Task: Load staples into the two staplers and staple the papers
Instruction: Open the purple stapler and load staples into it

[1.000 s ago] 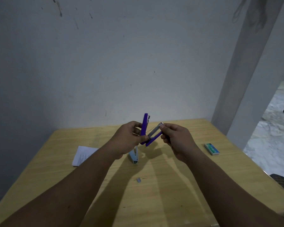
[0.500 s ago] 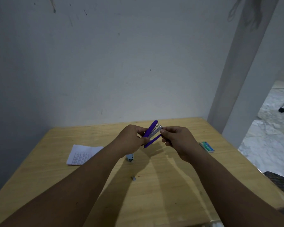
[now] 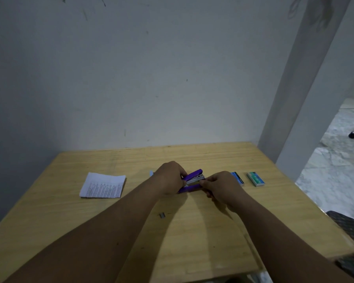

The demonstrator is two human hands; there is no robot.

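A small purple stapler (image 3: 193, 180) is held between both hands just above the wooden table (image 3: 202, 242). Its lid is nearly down on the metal staple channel. My left hand (image 3: 170, 177) grips its rear end. My right hand (image 3: 220, 187) pinches its front end. A folded stack of printed papers (image 3: 103, 185) lies to the left. A sliver of the light blue second stapler (image 3: 151, 173) shows behind my left wrist, mostly hidden. A short loose strip of staples (image 3: 162, 215) lies on the table nearer me.
Two staple boxes lie right of my hands: a blue one (image 3: 237, 178) and a green one (image 3: 255, 179). A grey wall runs along the table's far edge. A pillar stands at the back right, with marble floor (image 3: 335, 176) beyond the table's right edge.
The stapler's lid has swung down from wide open to nearly closed. Both hands have lowered with it toward the table. The blue staple box has come into sight.
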